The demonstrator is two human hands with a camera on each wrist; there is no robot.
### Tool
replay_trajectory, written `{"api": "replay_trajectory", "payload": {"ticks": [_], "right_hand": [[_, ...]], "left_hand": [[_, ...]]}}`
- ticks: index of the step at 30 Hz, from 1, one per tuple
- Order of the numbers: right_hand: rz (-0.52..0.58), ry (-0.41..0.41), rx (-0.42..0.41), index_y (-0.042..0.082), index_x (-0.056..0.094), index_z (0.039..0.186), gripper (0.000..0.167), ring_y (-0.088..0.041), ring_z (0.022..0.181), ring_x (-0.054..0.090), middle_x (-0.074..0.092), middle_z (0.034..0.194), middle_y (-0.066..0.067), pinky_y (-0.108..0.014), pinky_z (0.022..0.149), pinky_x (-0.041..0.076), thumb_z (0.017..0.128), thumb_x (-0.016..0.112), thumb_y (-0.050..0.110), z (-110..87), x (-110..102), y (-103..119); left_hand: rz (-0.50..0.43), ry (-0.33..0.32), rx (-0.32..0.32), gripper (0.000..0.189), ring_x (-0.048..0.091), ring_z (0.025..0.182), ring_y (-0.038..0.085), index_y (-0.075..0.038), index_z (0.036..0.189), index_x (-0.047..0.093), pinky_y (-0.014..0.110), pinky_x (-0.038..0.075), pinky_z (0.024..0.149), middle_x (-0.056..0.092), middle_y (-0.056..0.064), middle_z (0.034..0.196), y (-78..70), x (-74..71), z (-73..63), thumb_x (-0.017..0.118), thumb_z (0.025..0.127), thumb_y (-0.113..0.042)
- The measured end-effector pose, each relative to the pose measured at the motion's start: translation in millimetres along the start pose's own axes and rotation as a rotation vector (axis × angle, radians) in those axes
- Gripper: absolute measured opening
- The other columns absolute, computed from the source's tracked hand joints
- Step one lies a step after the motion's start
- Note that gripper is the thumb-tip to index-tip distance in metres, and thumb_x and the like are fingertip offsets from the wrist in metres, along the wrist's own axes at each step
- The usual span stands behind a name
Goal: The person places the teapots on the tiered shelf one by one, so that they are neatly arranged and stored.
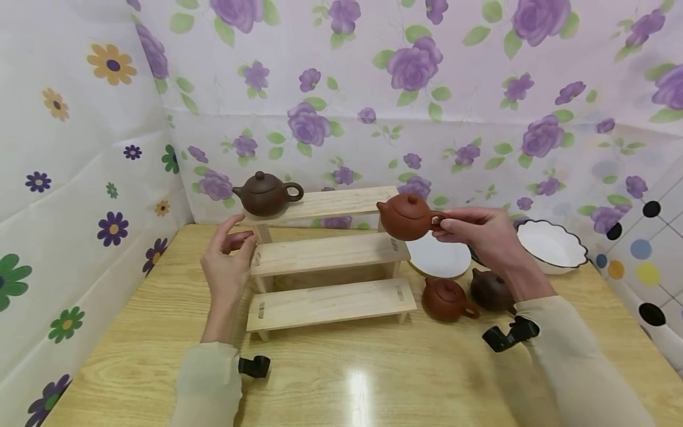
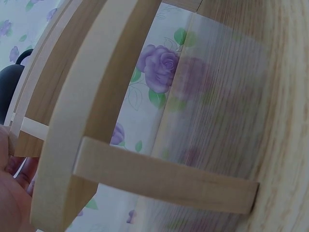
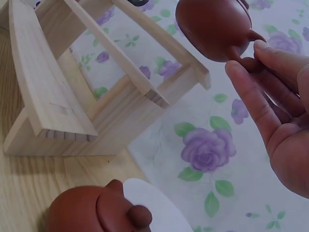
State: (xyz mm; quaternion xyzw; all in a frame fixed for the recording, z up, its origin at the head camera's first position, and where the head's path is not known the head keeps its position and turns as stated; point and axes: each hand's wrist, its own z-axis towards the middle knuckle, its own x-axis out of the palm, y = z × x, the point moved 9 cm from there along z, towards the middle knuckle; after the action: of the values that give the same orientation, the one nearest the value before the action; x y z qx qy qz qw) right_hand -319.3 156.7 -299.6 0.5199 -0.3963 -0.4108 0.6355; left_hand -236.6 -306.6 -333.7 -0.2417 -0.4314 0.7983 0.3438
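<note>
My right hand (image 1: 477, 231) pinches the handle of a reddish-brown clay teapot (image 1: 408, 218), its spout pointing left. In the head view the pot overlaps the right end of the top board; the right wrist view shows the handle between thumb and fingers (image 3: 253, 92). The three-tier wooden stand (image 1: 331, 302) has a dark brown teapot (image 1: 265, 196) on the left end of its top board, spout to the left. At the stand's left end, just under that pot, my left hand (image 1: 226, 258) holds the stand's edge with curled fingers, partly hidden in the left wrist view.
Right of the stand, another reddish teapot (image 1: 445, 300) and a dark teapot (image 1: 491, 290) sit on the wood-grain table (image 1: 320, 373). Behind them lie a white plate (image 1: 440, 256) and a white wavy-rimmed dish (image 1: 552, 243). Flowered sheeting (image 1: 352, 71) rises at the back and sides.
</note>
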Motion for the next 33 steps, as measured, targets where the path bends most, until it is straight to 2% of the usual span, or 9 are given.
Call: {"api": "replay_trajectory", "payload": {"ticks": [7, 13, 25, 33], "right_hand": [[0.045, 0.059, 0.001, 0.005, 0.082, 0.112, 0.017, -0.019, 0.093, 0.081, 0.082, 0.105, -0.006, -0.034, 0.088, 0.064, 0.099, 0.072, 0.001, 29.5, 11.5, 4.6], [0.042, 0.096, -0.021, 0.003, 0.082, 0.112, 0.017, -0.021, 0.092, 0.081, 0.082, 0.104, -0.008, -0.034, 0.087, 0.064, 0.098, 0.072, -0.001, 52.4, 22.3, 13.5], [0.148, 0.176, -0.025, 0.003, 0.083, 0.107, 0.021, -0.024, 0.09, 0.081, 0.082, 0.103, -0.011, -0.035, 0.086, 0.065, 0.099, 0.066, -0.008, 78.4, 47.0, 21.3], [0.115, 0.169, -0.013, 0.005, 0.084, 0.103, 0.022, -0.023, 0.086, 0.081, 0.082, 0.099, -0.01, -0.033, 0.081, 0.066, 0.099, 0.067, -0.008, 94.3, 54.7, 14.5]], "left_hand": [[0.029, 0.003, -0.001, 0.044, 0.067, 0.076, -0.006, -0.018, 0.131, 0.075, 0.012, 0.048, 0.061, 0.08, 0.017, 0.096, 2.8, 0.0, 0.3, 0.078, 0.092, 0.001], [0.036, 0.011, 0.004, 0.045, 0.067, 0.076, -0.006, -0.02, 0.133, 0.075, 0.012, 0.045, 0.056, 0.079, 0.02, 0.098, 3.4, -0.3, -0.6, 0.077, 0.093, 0.002], [0.029, 0.01, 0.017, 0.045, 0.067, 0.075, -0.007, -0.019, 0.132, 0.075, 0.011, 0.047, 0.058, 0.079, 0.022, 0.097, 1.7, -1.8, -0.7, 0.078, 0.092, 0.003], [0.02, 0.015, 0.022, 0.044, 0.068, 0.075, -0.006, -0.019, 0.132, 0.075, 0.013, 0.046, 0.055, 0.08, 0.02, 0.095, 0.9, -0.7, -1.4, 0.078, 0.092, 0.0]]}}
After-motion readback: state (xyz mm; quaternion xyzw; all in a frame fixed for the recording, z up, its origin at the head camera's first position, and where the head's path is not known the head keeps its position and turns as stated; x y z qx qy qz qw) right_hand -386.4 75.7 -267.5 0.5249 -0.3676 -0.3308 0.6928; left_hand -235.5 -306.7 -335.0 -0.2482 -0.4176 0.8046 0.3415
